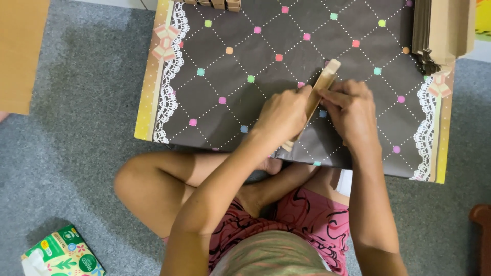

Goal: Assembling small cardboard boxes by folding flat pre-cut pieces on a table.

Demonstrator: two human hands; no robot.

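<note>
Both hands, left hand (283, 115) and right hand (349, 110), grasp the folded cardboard strip (319, 92) (fingers clenched), best pressed flat against the patterned table (245, 56) for crisp creases.

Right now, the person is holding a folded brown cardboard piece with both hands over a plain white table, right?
Not quite. The head view shows the left hand and the right hand both holding the folded brown cardboard piece, but the table under it is not plain white. It is dark, with a dotted diamond pattern, coloured squares and lace-like edges.
</note>
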